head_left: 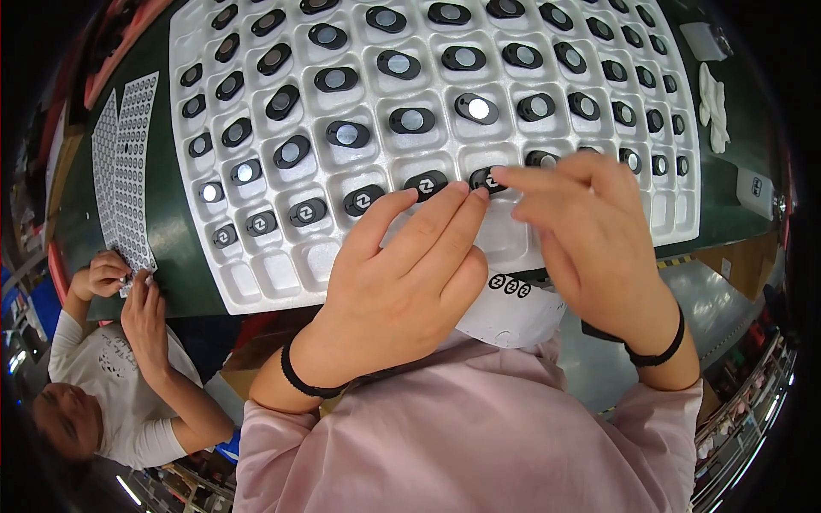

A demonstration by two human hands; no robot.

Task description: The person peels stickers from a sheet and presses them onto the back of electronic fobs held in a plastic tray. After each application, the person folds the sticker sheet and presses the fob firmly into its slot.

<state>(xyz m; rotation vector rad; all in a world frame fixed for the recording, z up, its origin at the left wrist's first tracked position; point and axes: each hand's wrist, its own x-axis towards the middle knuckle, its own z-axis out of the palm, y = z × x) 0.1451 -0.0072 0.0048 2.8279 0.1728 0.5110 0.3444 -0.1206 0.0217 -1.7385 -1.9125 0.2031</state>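
A white moulded tray [256, 295] holds rows of black oval pieces. Over its near rows, my left hand [402, 274] has its fingers stretched out, their tips at a black oval piece [489, 180] with a white mark on top. My right hand [590, 222] reaches to the same piece with an extended index finger, the other fingers partly bent and apart. Beside it in the near row, a black oval piece [426, 185] bears the same mark. Below my hands is a white sticker sheet [509, 316] with a few round black stickers; whether a hand touches it is hidden.
Farther rows carry black pieces with plain silvery discs [398, 64]. Sticker sheets [128, 171] lie on the green table [184, 265] to the left, where a co-worker's hands [141, 299] work. White gloves [712, 107] and a white box [755, 193] lie at right.
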